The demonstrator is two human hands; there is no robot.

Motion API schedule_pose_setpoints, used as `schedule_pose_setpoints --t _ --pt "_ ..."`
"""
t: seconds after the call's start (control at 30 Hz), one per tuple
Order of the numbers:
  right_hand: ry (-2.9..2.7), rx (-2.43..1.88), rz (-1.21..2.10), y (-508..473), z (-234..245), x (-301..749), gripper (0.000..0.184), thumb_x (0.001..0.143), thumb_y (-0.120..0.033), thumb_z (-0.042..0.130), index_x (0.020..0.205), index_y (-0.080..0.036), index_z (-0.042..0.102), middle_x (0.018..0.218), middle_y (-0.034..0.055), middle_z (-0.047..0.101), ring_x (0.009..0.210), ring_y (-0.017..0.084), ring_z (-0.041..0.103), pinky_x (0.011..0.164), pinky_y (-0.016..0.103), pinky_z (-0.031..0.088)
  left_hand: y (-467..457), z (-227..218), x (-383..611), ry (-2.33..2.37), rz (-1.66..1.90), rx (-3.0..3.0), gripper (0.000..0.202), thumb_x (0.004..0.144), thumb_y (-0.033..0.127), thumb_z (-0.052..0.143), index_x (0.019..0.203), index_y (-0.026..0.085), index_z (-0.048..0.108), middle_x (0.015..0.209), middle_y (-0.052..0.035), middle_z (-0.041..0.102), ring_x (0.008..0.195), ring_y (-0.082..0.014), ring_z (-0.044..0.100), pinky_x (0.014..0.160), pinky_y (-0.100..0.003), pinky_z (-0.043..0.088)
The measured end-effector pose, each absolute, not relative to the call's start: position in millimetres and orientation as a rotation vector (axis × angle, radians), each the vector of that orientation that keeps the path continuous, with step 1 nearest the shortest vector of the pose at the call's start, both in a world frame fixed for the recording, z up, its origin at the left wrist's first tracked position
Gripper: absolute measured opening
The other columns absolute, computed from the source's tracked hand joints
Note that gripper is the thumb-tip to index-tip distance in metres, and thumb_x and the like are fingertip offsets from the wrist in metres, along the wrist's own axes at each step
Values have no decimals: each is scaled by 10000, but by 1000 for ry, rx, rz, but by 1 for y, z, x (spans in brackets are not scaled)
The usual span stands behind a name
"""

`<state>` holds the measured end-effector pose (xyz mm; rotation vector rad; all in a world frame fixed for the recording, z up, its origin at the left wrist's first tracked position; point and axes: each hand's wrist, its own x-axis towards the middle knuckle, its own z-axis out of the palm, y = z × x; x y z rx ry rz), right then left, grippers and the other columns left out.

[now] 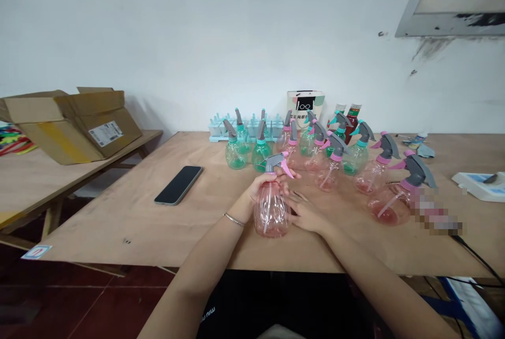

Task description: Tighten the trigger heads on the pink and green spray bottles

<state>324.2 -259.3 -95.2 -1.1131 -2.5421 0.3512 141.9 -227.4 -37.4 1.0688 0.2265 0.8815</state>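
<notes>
A clear pink spray bottle (pixel 271 207) with a grey head and pink trigger stands on the plywood table (pixel 130 213) in front of me. My left hand (pixel 263 184) is wrapped round its neck, just under the grey head. My right hand (pixel 306 213) rests against the bottle's right side, fingers laid flat on the table beside it. A thin bracelet sits on my left wrist.
Several more pink and green spray bottles (pixel 335 165) stand in a group behind. A black phone (pixel 178 185) lies to the left. An ice-pop mould tray (pixel 221 129), a printed carton (pixel 304 108) and a white device (pixel 479 185) line the back and right. A cardboard box (pixel 74 123) sits on the left table.
</notes>
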Motion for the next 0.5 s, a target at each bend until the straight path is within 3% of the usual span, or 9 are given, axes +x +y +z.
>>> schedule_pose_setpoints --t 0.2,0.3,0.4,0.5 --pt "-2547 -1110 370 -261 -91 325 581 949 -388 496 1496 -236 372 1563 85 353 1471 266 292 1191 530 256 -226 -36 141 220 907 1082 399 629 389 616 927 128 658 916 -101 708 568 -142 600 789 -372 532" --pt "-2542 -1076 346 -260 -93 326 592 946 -365 491 1507 -237 350 1573 90 331 1482 276 264 1188 543 260 -224 -38 141 226 912 1072 385 647 392 606 937 141 647 759 -66 687 619 -182 633 794 -376 528" --pt "-2541 -1046 349 -259 -94 326 593 946 -359 494 1508 -242 347 1570 93 341 1469 285 295 1186 559 257 -222 -41 141 232 946 1080 303 652 396 617 834 154 625 623 -39 636 667 -224 662 806 -394 530" --pt "-2538 -1011 372 -258 -94 326 586 953 -356 485 1512 -259 336 1569 80 349 1455 277 328 1184 558 264 -221 -43 142 189 1042 1085 220 642 353 621 753 165 595 632 -14 619 612 -183 641 835 -392 530"
